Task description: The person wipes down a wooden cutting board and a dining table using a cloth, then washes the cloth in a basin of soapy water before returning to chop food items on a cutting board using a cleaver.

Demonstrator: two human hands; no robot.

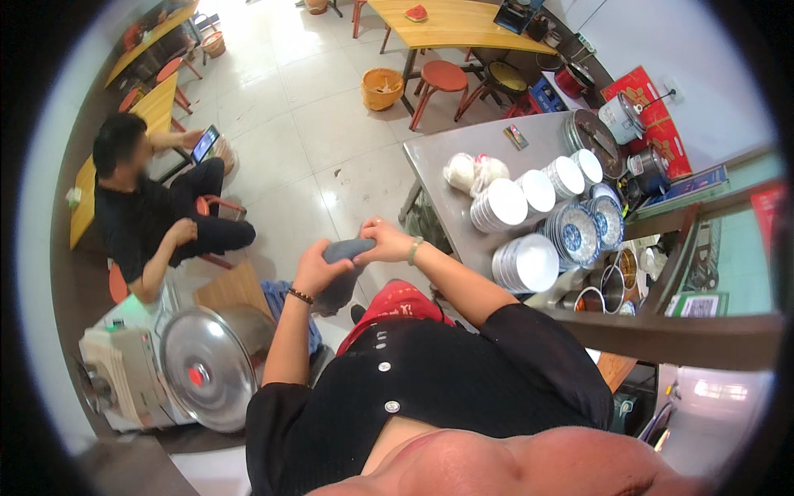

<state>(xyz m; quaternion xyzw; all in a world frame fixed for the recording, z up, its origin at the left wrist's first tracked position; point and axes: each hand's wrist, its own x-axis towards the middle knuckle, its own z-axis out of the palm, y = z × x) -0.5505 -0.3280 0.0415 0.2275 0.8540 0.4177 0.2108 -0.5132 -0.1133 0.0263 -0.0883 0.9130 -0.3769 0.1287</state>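
Note:
My left hand (319, 268) and my right hand (386, 240) meet in front of my body, above the tiled floor. Between them they grip a grey, soft-looking item (348, 250), perhaps a cloth. Its upper edge is bunched between thumbs and fingers, while a darker part hangs below. What it is exactly I cannot tell. A beaded bracelet circles each wrist. Under the hands, a red apron (400, 304) covers my lap area. To the right of my right hand stands a steel table (446, 146) with stacked white bowls (505, 201) and blue-and-white plates (570, 235).
At left, a large lidded steel pot (208, 372) stands beside a white machine (121, 372). A seated person (149, 204) holds a phone (205, 144). Ahead are an orange wastebasket (382, 88), a red stool (443, 75) and a yellow table (459, 25). Cookers (622, 118) line the right wall.

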